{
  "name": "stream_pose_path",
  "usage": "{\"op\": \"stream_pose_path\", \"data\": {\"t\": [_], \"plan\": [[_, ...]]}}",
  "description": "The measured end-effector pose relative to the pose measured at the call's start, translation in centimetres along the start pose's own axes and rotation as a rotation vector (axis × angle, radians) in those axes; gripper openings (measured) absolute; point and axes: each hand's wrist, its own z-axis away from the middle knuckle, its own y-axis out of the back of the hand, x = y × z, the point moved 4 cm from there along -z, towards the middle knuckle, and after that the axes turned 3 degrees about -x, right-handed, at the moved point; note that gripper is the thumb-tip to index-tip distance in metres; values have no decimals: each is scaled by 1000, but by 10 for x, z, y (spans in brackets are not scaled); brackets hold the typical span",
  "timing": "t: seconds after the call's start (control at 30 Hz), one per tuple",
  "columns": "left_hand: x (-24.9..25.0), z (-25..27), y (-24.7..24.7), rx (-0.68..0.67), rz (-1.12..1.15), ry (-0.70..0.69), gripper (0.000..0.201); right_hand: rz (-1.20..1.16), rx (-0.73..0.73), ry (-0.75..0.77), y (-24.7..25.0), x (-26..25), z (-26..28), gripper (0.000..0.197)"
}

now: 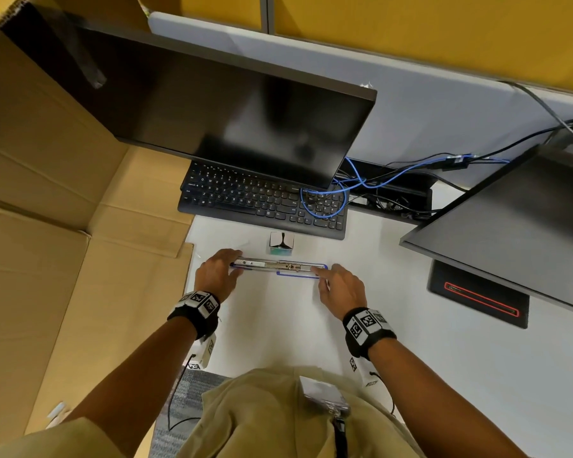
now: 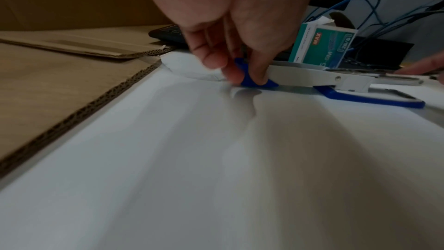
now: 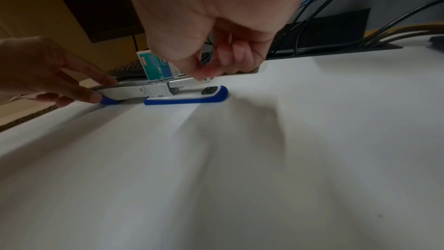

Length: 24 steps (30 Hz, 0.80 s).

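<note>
Stapler [image 1: 278, 266] lies on the white desk [image 1: 278, 335], just in front of the person, swung open so it stretches out long from left to right. Its blue-edged lower part sits flat on the desk; the white upper arm is folded back to the left.

Left hand [image 1: 216, 274] pinches the blue-tipped left end, with thumb and fingers [image 2: 258, 71] curled round it. Right hand [image 1: 341, 292] is curled at the other end, fingertips [image 3: 204, 72] closed on the tip of the metal staple channel. Blur hides whether anything small sits between them.

Staple box [image 1: 281, 242] stands just behind the stapler, flap open, contents not visible. The wrist views show teal print and "MAX"; the rest is too smeared to read.

Black keyboard [image 1: 262, 200] lies beyond the box, its far edge tucked under a dark monitor [image 1: 212, 104]. Blue cables [image 1: 361, 180] loop over the keyboard's right end. Flattened cardboard [image 1: 63, 193] covers the left side and overlaps the desk edge. Second monitor [image 1: 510, 219] is cut off at the right
</note>
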Motion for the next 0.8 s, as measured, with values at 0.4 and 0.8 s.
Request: {"op": "stream_pose_path", "data": {"t": [0.4, 0.8], "plan": [[7, 34, 18, 46, 126, -100, 36, -220, 33, 15, -7, 11, 2, 35], [67, 29, 14, -34, 270, -280, 38, -176, 21, 36, -4, 15, 11, 36]]}}
